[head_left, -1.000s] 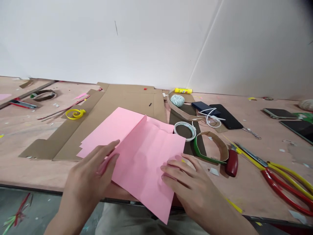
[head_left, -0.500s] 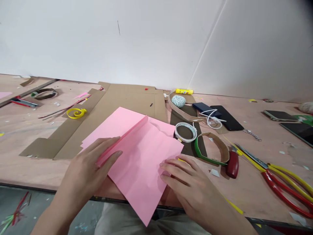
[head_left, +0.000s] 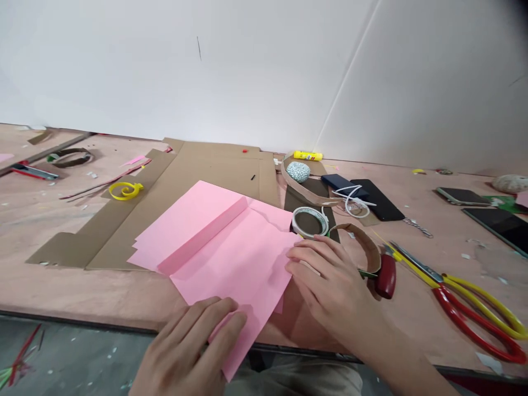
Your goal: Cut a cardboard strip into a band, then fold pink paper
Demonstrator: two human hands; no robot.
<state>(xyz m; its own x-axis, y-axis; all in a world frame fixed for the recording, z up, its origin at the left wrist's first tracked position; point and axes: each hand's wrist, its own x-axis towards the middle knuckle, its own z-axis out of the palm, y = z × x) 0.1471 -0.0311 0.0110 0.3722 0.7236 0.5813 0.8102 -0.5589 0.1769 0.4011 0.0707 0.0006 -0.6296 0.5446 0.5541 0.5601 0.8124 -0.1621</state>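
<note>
A pink sheet of paper (head_left: 243, 253) with a raised fold across its middle lies over cardboard, its near corner hanging past the table's front edge. At the near left edge, my left hand (head_left: 190, 341) is closed on the paper, thumb and fingers around the margin. My right hand (head_left: 325, 275) holds the right edge, fingers curled on top and the thumb hidden below. Just beyond the right hand are a roll of white tape (head_left: 309, 221) and a cardboard ring with a green outside (head_left: 363, 245), partly covered by that hand.
Flat brown cardboard (head_left: 214, 165) spreads behind the paper. Right of the hands lie red-and-yellow-handled scissors (head_left: 478, 308), a dark red handle (head_left: 386, 276) and a black phone (head_left: 377, 199). A yellow glue stick (head_left: 308, 156) rests near the white wall. A yellow paper curl (head_left: 125, 191) sits left.
My left hand has left the raised fold and moved toward me, down to the paper's near edge. My right hand has shifted slightly up and right along its edge.
</note>
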